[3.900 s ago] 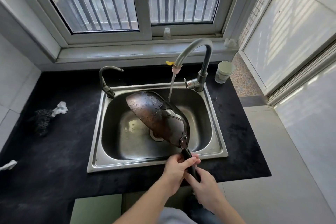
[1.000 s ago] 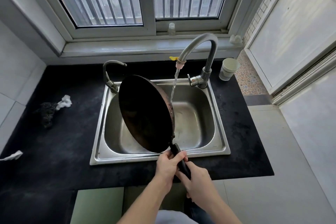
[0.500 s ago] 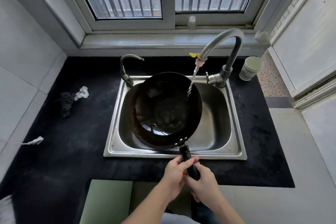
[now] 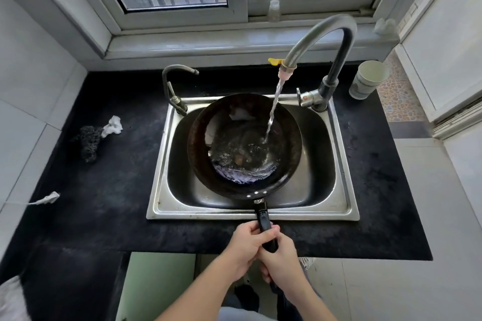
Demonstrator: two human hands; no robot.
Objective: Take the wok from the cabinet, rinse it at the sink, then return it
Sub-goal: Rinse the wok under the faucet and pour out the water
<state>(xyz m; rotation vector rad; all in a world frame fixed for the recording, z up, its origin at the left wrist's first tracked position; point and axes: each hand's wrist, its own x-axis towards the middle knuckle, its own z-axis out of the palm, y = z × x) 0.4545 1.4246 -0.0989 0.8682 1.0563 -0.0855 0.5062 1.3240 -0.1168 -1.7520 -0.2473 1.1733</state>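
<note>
Both hands (image 4: 263, 250) on wok (image 4: 243, 146), inside sink (image 4: 341, 164) rim.

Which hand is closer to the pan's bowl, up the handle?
Left. The left hand grips the handle higher up, nearer the wok bowl over the sink. The right hand holds the handle's end, just behind it and closer to the person.

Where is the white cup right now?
The white cup stands on the black counter at the back right, just right of the tall faucet.
</note>
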